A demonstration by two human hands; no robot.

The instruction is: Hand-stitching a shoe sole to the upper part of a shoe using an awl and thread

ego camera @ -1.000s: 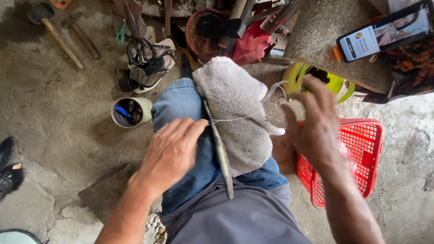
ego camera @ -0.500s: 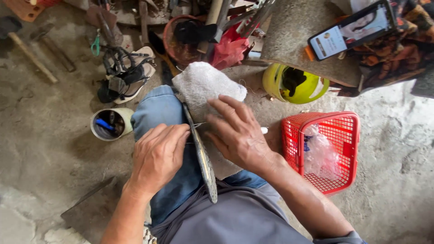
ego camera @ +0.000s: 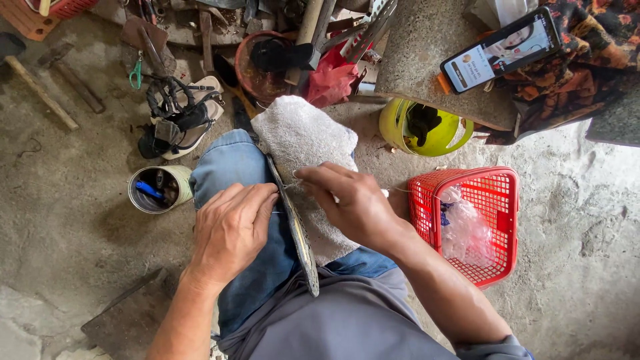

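Left hand (ego camera: pixel 230 230) lies palm-down on the person's thigh, fingers together and curled, fingertips pressed against the near face of a thin shoe sole (ego camera: pixel 293 227) standing on edge. Judged: hand acts as a clamp, keeping the sole upright so its rim faces up for work.

Right hand (ego camera: pixel 350 203) sits on the opp. side of the sole, fingers closed; thumb and forefinger look pinched on a pale thread (ego camera: pixel 308 168) at the sole's rim. Whether a needle is in the pinch: cannot tell, too small. Judged: stitching along the edge, right hand drawing thread, left resisting the pull.

Sole runs lengthwise between the two hands, far end past the fingertips, near end toward the body. Under it and under the right hand: grey towel (ego camera: pixel 303 143) draped over the knee, prob. as padding and to protect the blue jeans (ego camera: pixel 230 163).

Surroundings rel. to hands:
- Outboard of left hand, on concrete floor (ego camera: pixel 60 200): tin can (ego camera: pixel 157 190) w/ blue tool inside, near the knee.
- Beyond left hand: sandals (ego camera: pixel 177 117), tools scattered.
- Outboard of right hand: red basket (ego camera: pixel 470 223) holding a clear plastic bag, close by, likely kept in reach for supplies.
- Beyond right hand: yellow-green helmet (ego camera: pixel 423 127) w/ dark item inside; phone (ego camera: pixel 500 50) propped further off, screen lit, tilted toward the person.
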